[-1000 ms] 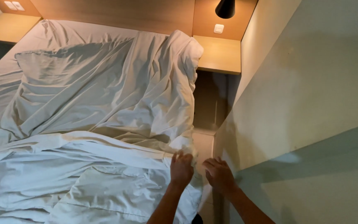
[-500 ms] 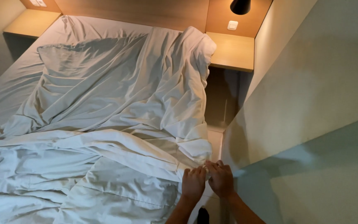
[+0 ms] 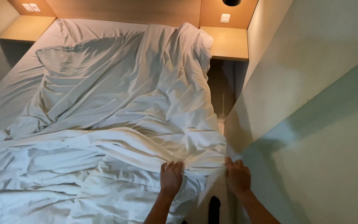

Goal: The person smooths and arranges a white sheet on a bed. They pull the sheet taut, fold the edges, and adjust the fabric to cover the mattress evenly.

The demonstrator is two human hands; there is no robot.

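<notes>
Two hands, left (image 3: pixel 171 177) and right (image 3: pixel 238 176), sit apart at the bed's (image 3: pixel 17 93) near right corner, each with fingers curled, pinching the edge of the one rumpled white sheet (image 3: pixel 117 108), between two wooden shelves (image 3: pixel 228 41).

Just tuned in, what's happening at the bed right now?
A person stands at the bed's right side with both hands on the edge of a rumpled white sheet. The left hand and the right hand each pinch the fabric near the mattress edge, set apart along it, beside the pale wall. The sheet lies bunched in folds across the bed. Wooden bedside shelves flank the headboard.
</notes>
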